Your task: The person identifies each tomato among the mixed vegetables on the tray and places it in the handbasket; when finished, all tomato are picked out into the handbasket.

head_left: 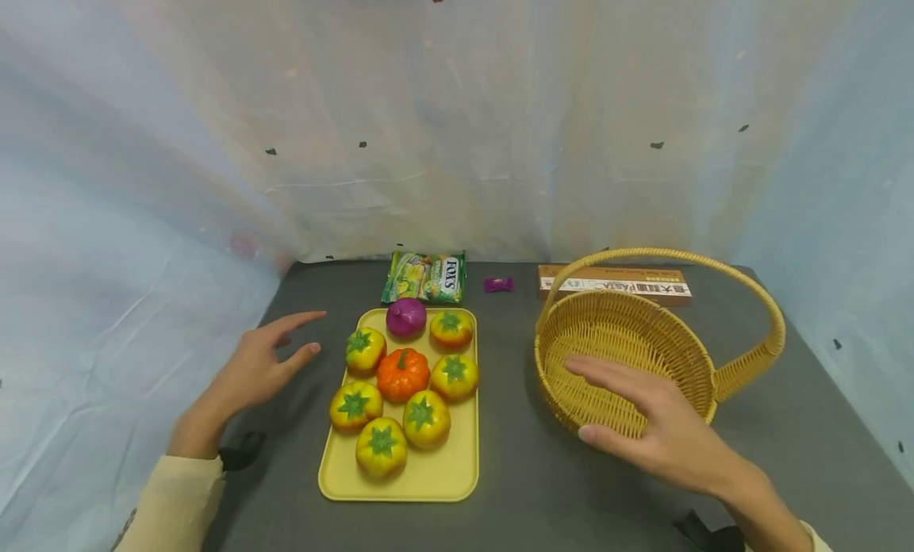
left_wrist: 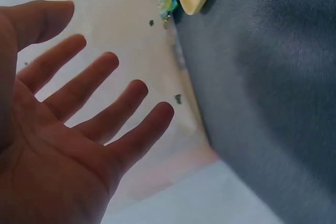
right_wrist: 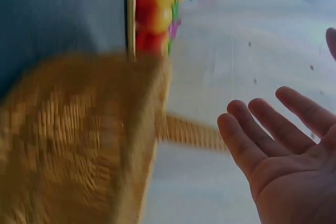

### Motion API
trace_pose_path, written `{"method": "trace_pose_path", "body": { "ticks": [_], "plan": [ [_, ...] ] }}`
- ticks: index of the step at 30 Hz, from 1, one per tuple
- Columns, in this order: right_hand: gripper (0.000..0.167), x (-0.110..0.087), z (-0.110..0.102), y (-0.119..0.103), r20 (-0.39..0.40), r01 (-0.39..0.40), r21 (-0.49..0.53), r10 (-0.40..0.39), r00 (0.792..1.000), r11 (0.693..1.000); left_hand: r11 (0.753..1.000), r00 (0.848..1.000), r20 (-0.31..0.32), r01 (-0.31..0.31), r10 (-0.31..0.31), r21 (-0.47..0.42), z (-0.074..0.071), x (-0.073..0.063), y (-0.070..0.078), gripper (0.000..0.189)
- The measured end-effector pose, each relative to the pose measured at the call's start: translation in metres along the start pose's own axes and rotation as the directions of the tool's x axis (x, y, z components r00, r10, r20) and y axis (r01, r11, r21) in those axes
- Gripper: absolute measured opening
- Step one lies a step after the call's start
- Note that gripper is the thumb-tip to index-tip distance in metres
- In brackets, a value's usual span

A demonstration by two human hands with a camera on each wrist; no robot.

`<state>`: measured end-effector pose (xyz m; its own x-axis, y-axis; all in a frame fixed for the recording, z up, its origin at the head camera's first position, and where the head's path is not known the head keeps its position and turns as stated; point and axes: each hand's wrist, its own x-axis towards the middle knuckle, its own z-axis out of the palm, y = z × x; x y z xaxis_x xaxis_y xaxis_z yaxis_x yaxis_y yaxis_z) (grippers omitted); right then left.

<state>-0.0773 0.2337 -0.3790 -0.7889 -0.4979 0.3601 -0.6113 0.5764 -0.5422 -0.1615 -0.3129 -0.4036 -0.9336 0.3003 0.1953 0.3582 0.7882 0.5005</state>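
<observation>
My left hand (head_left: 260, 367) hovers left of the yellow tray (head_left: 443, 482), thumb and fingers spread, with nothing in it; the left wrist view shows its bare palm (left_wrist: 58, 166). On the tray lie several yellow-orange persimmon-like fruits (head_left: 382, 447) with green leafy tops, a small orange pumpkin (head_left: 403, 375) and a purple onion (head_left: 406, 318). My right hand (head_left: 660, 425) is over the near side of the wicker basket (head_left: 664, 326), fingers extended and holding nothing. Whether it touches the rim I cannot tell from the head view; in the right wrist view the fingers (right_wrist: 278, 124) appear apart from the basket's body.
Behind the tray lies a green snack packet (head_left: 426, 277), with a small purple wrapped sweet (head_left: 498, 285) to its right. A long brown pasta box (head_left: 616, 285) sits behind the basket, whose tall handle (head_left: 643, 253) arches up. Pale curtains (head_left: 457, 139) surround the grey table (head_left: 514, 473).
</observation>
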Motion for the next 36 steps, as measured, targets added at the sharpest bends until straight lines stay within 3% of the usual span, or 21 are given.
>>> {"method": "trace_pose_path", "body": {
  "ticks": [8,18,25,31,36],
  "plan": [
    [0.069,0.031,0.057,-0.014,0.085,-0.017,0.128,0.006,0.996,0.992,0.997,0.995,0.082,0.064,-0.060,-0.046,0.032,0.029,-0.023,0.049],
    [0.065,0.079,0.103,-0.027,0.092,-0.122,0.226,0.104,0.990,0.966,0.992,0.978,0.179,0.117,-0.106,-0.051,0.061,0.063,-0.038,0.050],
    [0.066,0.103,0.129,-0.019,0.083,-0.166,0.213,0.152,0.985,0.963,0.991,0.963,0.234,0.136,-0.133,0.006,0.066,0.067,-0.038,0.055],
    [0.061,0.109,0.145,-0.006,0.061,-0.226,0.184,0.219,0.974,0.957,0.981,0.947,0.260,0.190,-0.189,0.023,0.068,0.072,-0.036,0.058],
    [0.057,0.109,0.155,0.001,0.042,-0.223,0.188,0.219,0.975,0.956,0.968,0.927,0.283,0.247,-0.248,0.038,0.070,0.070,-0.039,0.059]
  ]
}}
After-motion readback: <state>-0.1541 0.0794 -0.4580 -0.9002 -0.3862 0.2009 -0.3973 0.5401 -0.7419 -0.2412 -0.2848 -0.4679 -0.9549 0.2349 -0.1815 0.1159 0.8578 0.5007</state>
